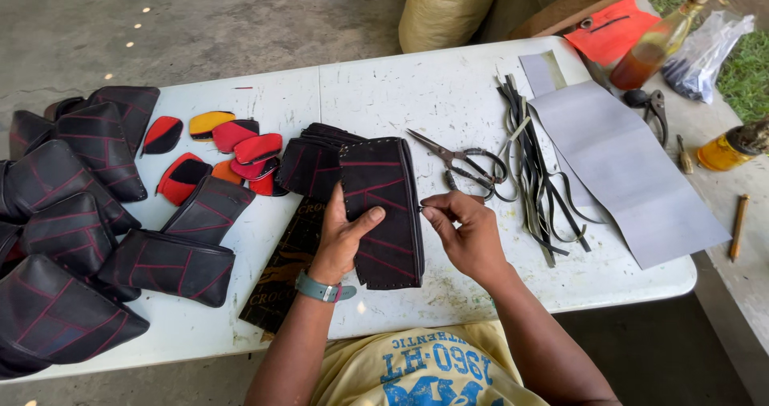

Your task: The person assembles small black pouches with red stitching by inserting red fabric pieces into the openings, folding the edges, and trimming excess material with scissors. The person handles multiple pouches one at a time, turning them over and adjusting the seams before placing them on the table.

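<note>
My left hand (340, 242) grips the black, red-stitched pouch panel (383, 210) at table (400, 94) centre, thumb across it. My right hand (469, 234) pinches narrowly at its right edge. Scissors (460, 162) lie just beyond; a grey sheet (633, 182) lies right.

Black panel (383, 206) under the hands, criss-crossed with thin red stitch lines. Same black-and-red lines on the pouches (72, 230) piled left. Small oval pieces (240, 146) show red, orange, yellow, some half black. White table (448, 94), pale grey sheet (633, 174), dark strips (533, 166).
</note>
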